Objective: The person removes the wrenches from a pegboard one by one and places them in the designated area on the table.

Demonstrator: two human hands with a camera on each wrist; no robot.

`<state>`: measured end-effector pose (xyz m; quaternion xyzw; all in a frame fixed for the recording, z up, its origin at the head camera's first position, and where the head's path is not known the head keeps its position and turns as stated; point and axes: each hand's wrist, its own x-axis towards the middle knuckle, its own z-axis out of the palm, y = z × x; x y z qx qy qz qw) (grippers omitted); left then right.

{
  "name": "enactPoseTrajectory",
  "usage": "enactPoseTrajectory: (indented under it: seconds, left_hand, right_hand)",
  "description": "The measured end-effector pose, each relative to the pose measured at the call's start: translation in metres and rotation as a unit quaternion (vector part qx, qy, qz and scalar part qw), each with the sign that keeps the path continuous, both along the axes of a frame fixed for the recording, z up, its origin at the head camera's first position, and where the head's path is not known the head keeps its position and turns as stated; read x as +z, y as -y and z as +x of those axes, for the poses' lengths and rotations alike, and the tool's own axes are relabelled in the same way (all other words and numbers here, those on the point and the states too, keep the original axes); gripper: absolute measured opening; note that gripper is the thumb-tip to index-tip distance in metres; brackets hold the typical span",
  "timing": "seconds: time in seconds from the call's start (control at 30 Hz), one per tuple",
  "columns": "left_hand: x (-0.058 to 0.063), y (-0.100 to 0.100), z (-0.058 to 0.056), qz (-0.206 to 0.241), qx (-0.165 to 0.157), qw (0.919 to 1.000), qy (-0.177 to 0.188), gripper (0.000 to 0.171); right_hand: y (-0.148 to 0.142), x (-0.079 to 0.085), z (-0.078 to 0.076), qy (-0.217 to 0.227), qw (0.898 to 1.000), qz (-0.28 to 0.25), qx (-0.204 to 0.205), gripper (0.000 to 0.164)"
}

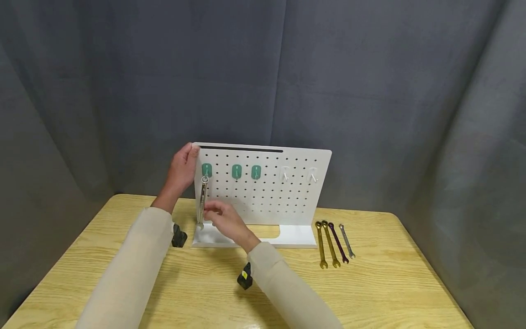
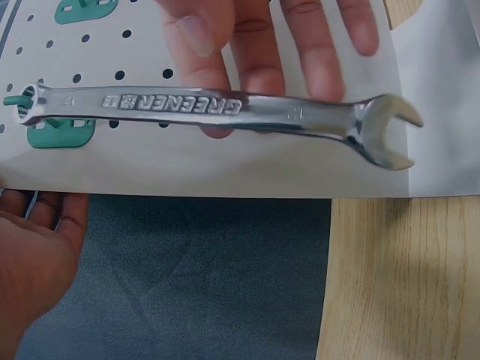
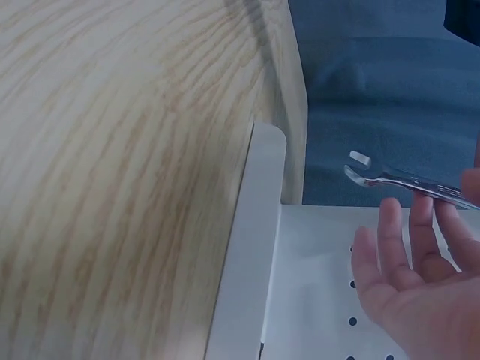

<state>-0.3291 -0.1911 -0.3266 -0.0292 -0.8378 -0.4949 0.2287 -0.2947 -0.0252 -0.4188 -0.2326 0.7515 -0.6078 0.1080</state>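
Note:
A silver combination wrench (image 1: 202, 201) hangs by its ring end on the leftmost green hook (image 1: 207, 169) of a white pegboard (image 1: 296, 192). Its open-jaw end points down, and raised lettering shows along the shank (image 2: 172, 105) in the left wrist view. My left hand (image 1: 182, 168) grips the board's upper left edge, thumb in front and fingers behind. Beside the wrench is my right hand (image 1: 227, 221), fingers extended, with fingertips (image 2: 216, 132) right behind the shank. In the right wrist view the thumb is largely out of frame.
Two more green hooks (image 1: 236, 172) and two clear hooks (image 1: 313, 175) sit along the board. Right of its white base (image 1: 297, 235), two gold wrenches (image 1: 330, 244), a purple wrench (image 1: 339, 243) and a small silver wrench (image 1: 347, 241) lie on the wooden table (image 1: 390, 274). Grey curtains (image 1: 230, 82) hang behind.

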Motion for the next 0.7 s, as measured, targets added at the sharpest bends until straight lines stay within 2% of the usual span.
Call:
enactPoseTrajectory:
  seconds: [0.2, 0.4, 0.7]
  left_hand:
    - [0.001, -0.001, 0.001, 0.007, -0.003, 1.0, 0.005, 0.044]
    - [-0.001, 0.0, 0.002, 0.007, -0.006, 0.9999, 0.005, 0.044]
    - [-0.001, 0.001, 0.003, 0.009, -0.009, 0.9998, -0.013, 0.042]
  right_hand:
    - [-0.002, 0.0, 0.005, 0.025, 1.0, -0.008, 0.017, 0.029]
    - [-0.004, -0.002, 0.014, 0.028, 0.998, -0.019, 0.05, 0.027]
    - [-0.008, -0.003, 0.029, 0.05, 0.993, -0.044, 0.094, 0.019]
